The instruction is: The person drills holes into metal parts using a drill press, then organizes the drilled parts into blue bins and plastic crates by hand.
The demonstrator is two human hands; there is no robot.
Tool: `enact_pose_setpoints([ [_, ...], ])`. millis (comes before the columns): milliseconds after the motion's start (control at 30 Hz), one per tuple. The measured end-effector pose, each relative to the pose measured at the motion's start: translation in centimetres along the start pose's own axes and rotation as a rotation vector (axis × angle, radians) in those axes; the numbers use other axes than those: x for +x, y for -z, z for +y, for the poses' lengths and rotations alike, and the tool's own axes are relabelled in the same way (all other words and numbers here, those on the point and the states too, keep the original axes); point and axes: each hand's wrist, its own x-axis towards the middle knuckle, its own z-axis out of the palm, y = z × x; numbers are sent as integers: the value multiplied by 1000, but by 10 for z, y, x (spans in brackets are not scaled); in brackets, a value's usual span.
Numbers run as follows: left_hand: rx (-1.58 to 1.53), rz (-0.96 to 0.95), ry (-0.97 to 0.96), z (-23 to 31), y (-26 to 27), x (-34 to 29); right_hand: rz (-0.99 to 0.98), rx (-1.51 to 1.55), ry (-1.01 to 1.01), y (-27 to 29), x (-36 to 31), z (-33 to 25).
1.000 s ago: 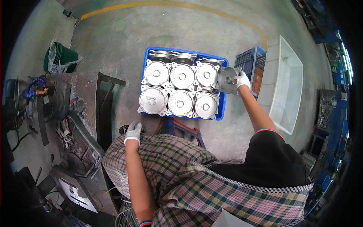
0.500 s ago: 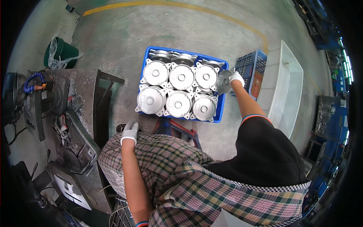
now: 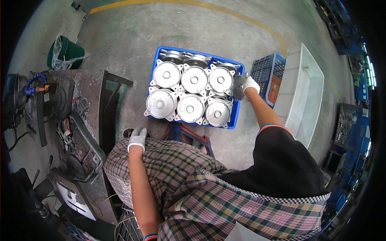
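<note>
The fingers of the right hand [image 3: 251, 85] are bent over the outer edge of a grey part [image 3: 239, 88], which they appear to grip; the undersides are out of sight, so how firmly they pinch cannot be told. The fingers of the left hand [image 3: 138, 136] are stretched out, holding nothing, and rest on the apron [image 3: 181, 158] over the leg.

The grey part is at the right rim of the blue tray [image 3: 236, 114]; whether it touches the rim is unclear. With a single hand on one edge, it could twist or slip and fall to the floor [image 3: 231, 150] between the tray and the crate [image 3: 262, 66]. Swung too far left, it could knock the lugs of the nearest silver part [image 3: 221, 80] and scuff both.

Six silver parts lie face up in the tray, three by three in two rows, their lugs crowded together, with others partly seen along the far side. The front ones seem to reach past the rim, so a bump might shift them. Farther right, beyond the crate, is a white tub [image 3: 292, 86].
</note>
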Motion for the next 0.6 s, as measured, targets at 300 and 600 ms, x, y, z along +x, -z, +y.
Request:
enact_pose_setpoints([
  [300, 15, 25, 12, 7, 1, -5, -55, 137, -110, -34, -74, 31],
  [600, -42, 65, -9, -1, 0, -3, -149, 207, -159, -104, -87, 52],
])
